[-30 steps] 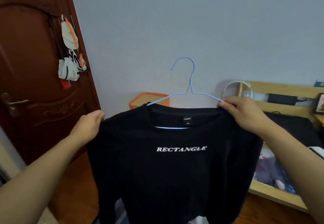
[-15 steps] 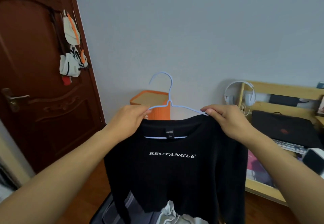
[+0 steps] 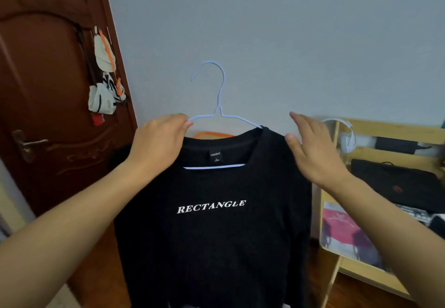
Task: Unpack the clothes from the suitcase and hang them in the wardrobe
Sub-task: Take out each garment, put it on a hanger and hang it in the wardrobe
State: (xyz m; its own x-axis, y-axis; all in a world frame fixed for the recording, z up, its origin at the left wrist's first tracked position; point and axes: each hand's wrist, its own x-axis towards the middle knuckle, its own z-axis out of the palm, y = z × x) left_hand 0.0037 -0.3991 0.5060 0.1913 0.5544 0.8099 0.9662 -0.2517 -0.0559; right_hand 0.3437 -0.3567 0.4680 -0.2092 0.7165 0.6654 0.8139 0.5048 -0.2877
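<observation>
One shirt [image 3: 212, 223] is hanging on the hanger [image 3: 218, 105], held up in front of the wall; it is sitting unevenly, with the wire bare on the left side. The left hand [image 3: 159, 144] is pinching the shirt's shoulder at the hanger's end, while the right hand [image 3: 313, 153] is hovering just beside the other shoulder, fingers spread, gripping nothing. Judging by this, the hangering is nearly done; carrying it to the wardrobe, which is not in view, is yet to come.

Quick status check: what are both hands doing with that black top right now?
Left hand grips hanger and shirt shoulder. Right hand open, fingers straight, by other shoulder. Black shirt on hanger. Nothing blocking.
</observation>
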